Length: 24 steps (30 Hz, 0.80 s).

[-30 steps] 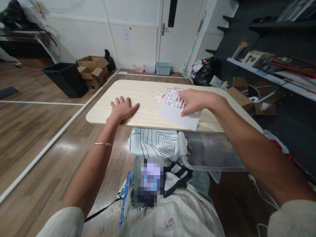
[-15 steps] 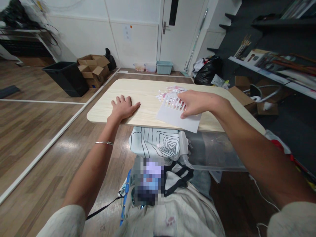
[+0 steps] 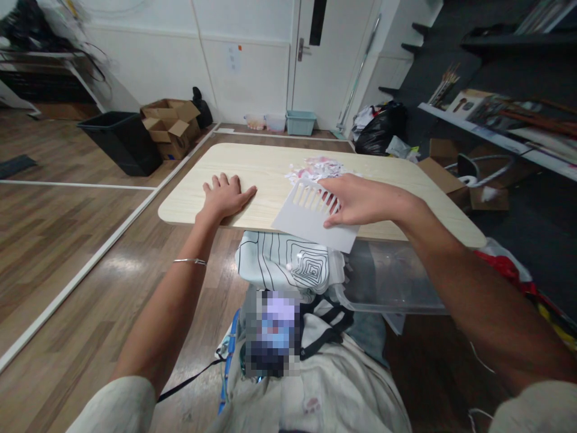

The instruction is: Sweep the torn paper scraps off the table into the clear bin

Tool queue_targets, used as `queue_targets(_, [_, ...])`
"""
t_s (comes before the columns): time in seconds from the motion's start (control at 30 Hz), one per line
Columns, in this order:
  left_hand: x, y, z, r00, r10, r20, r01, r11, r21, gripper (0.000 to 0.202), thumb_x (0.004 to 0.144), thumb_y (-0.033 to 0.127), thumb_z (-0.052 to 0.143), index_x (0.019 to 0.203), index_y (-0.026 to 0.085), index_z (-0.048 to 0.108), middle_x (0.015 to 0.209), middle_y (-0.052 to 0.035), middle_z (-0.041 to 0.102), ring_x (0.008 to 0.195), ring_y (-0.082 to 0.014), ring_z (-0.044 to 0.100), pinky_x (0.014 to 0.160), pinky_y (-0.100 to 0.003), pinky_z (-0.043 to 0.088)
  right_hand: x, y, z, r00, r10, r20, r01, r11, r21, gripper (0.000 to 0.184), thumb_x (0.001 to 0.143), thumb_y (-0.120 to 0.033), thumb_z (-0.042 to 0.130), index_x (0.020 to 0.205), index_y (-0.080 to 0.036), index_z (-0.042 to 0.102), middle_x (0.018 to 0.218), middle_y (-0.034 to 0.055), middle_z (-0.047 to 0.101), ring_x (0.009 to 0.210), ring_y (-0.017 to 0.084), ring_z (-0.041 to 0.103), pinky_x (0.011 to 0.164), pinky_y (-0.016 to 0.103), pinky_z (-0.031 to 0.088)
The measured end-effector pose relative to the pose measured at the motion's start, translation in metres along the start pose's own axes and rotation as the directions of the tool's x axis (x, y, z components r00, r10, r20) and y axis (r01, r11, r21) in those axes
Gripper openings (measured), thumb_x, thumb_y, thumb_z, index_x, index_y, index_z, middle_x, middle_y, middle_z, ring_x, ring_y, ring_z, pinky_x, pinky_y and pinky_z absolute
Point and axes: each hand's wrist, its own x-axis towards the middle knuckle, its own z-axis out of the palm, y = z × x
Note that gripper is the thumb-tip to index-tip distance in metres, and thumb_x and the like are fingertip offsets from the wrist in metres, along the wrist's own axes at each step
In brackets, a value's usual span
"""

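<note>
Pale wood-grain with rounded corners forms the desk (image 3: 264, 162) across the centre of the frame. Just right of centre, my right grip (image 3: 356, 201) is closed on a thin white sheet with a row of parallel slots along its upper edge (image 3: 311, 225); my thumb presses the near face, while my other fingers are largely hidden behind it. The sheet lies tilted in view, its lowest corner reaching past the desk's near edge. Immediately above it, on the desk, is a loose heap of white and pink shredded scraps (image 3: 320, 165). Left of centre, my left grip (image 3: 228, 195) rests palm down on the desk, fingers spread wide, well apart from the sheet. A slim silver-coloured bangle (image 3: 190, 261) circles that wrist. Below the desk edge, at centre, appears a pale fabric item with black contour lines (image 3: 274, 258); to its right is a clear plastic bin (image 3: 396, 282). Upper left: a black tapered waste bin (image 3: 124, 144) stands beside open brown cardboard boxes (image 3: 174, 129).
</note>
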Motion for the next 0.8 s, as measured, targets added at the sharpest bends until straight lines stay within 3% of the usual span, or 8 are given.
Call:
queue_targets(0.17, [0.0,0.001,0.001,1.0,-0.001,0.002,0.001,1.0,0.005,0.098,0.114,0.079,0.023,0.176,0.014,0.06,0.197,-0.0336,0.046,0.184,-0.0569,0.04,0.144,-0.08,0.037,-0.007,0.023,0.006,0.973,0.049,-0.227,-0.029,0.995,0.091,0.038,0.089,-0.03,0.094,0.121,-0.02,0.077,0.118,0.012,0.088,0.113,0.034,0.08,0.091,0.035,0.054])
queue_targets(0.37, [0.0,0.001,0.0,1.0,-0.003,-0.004,0.003,1.0,-0.005,0.097,0.113,0.078,0.025,0.176,0.013,0.06,0.195,-0.034,0.048,0.184,-0.0583,0.04,0.144,-0.081,0.037,-0.014,0.034,0.015,0.974,0.089,-0.21,-0.059,0.987,0.149,0.031,0.087,-0.031,0.095,0.11,-0.021,0.078,0.108,0.0088,0.088,0.104,0.032,0.08,0.089,0.035,0.055])
queue_targets(0.57, [-0.001,0.001,0.0,1.0,-0.001,0.0,0.001,1.0,-0.014,0.099,0.113,0.079,0.024,0.177,0.013,0.059,0.196,-0.0337,0.048,0.184,-0.0585,0.04,0.144,-0.082,0.037,-0.022,0.031,0.019,0.907,0.137,-0.398,-0.008,0.951,0.309,0.042,0.09,-0.031,0.096,0.127,-0.021,0.082,0.11,0.0063,0.088,0.1,0.031,0.08,0.091,0.04,0.062])
queue_targets(0.8, [-0.001,0.002,-0.001,1.0,-0.003,0.012,0.003,1.0,0.004,0.099,0.113,0.078,0.022,0.176,0.01,0.06,0.197,-0.0351,0.045,0.184,-0.0576,0.039,0.144,-0.08,0.037,-0.023,0.006,0.062,0.876,0.06,-0.478,0.099,0.949,0.301,0.051,0.095,-0.029,0.098,0.143,-0.02,0.082,0.118,0.0109,0.09,0.108,0.034,0.085,0.098,0.043,0.066])
